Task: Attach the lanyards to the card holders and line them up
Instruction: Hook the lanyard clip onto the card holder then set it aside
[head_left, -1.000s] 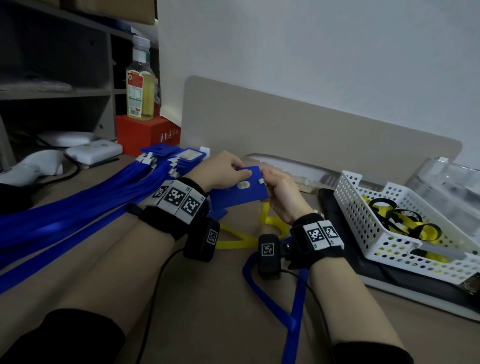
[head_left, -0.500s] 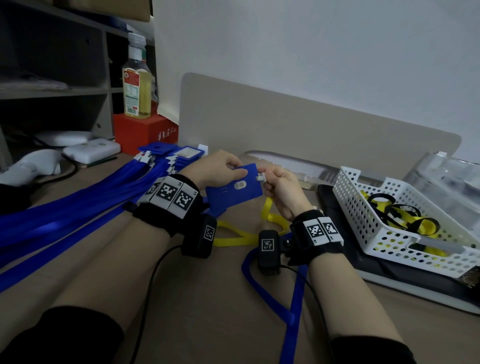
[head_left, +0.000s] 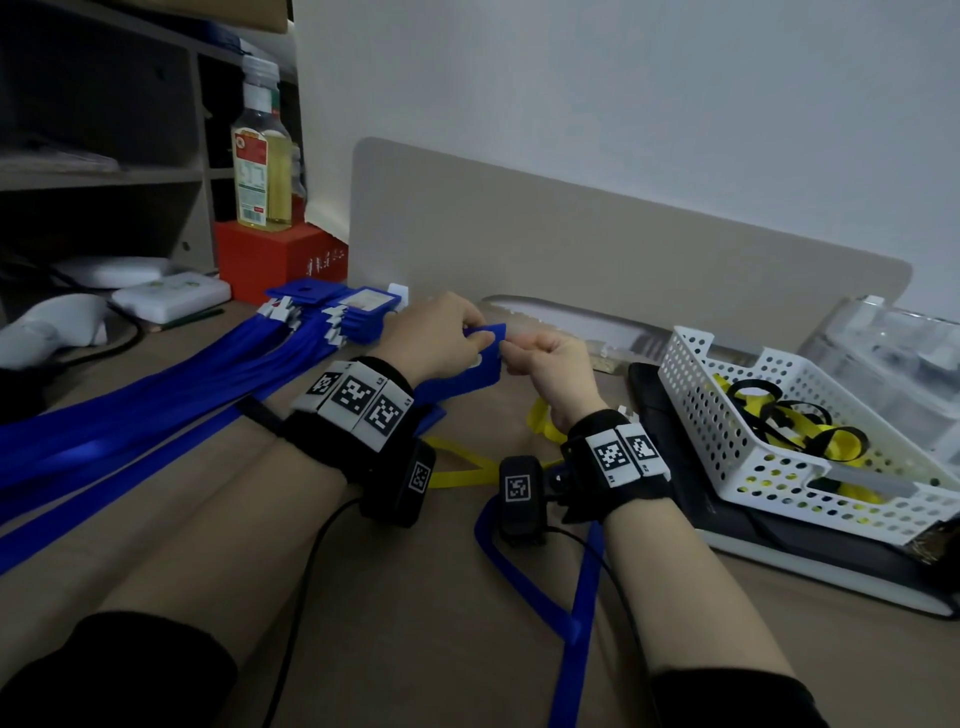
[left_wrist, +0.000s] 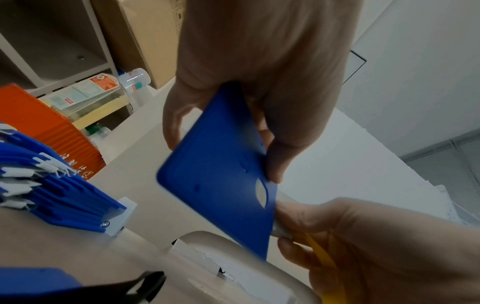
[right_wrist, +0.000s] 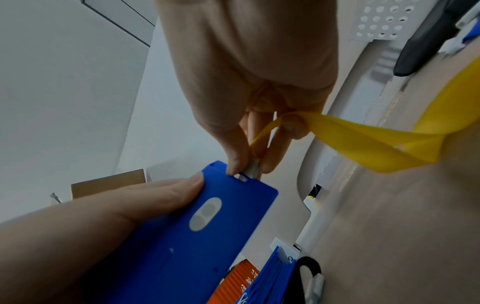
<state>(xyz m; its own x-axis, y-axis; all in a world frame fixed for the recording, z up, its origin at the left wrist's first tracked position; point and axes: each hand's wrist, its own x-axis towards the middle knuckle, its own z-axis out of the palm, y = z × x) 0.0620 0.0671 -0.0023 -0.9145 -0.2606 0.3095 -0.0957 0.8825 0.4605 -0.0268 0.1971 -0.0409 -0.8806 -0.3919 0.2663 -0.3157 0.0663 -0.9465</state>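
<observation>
My left hand (head_left: 439, 332) grips a blue card holder (head_left: 480, 364) (left_wrist: 221, 174) (right_wrist: 182, 232) by its long edges, above the table's middle. My right hand (head_left: 545, 358) pinches the grey clip (right_wrist: 252, 170) of a yellow lanyard (right_wrist: 363, 142) (head_left: 467, 467) at the slot on the holder's short end. The yellow strap trails down from that hand onto the table. A row of finished blue card holders (head_left: 353, 312) with blue lanyards (head_left: 156, 395) lies at the left.
A white perforated basket (head_left: 727, 431) with yellow and black lanyards stands at the right on a dark pad. A loose blue lanyard (head_left: 576, 597) lies between my forearms. A red box (head_left: 280, 260) with an oil bottle (head_left: 260, 156), a beige divider (head_left: 571, 249) and shelves stand behind.
Both hands have lifted the blue card holder a little and tipped it more on edge. The right hand's clip has come up against the holder's slot end.
</observation>
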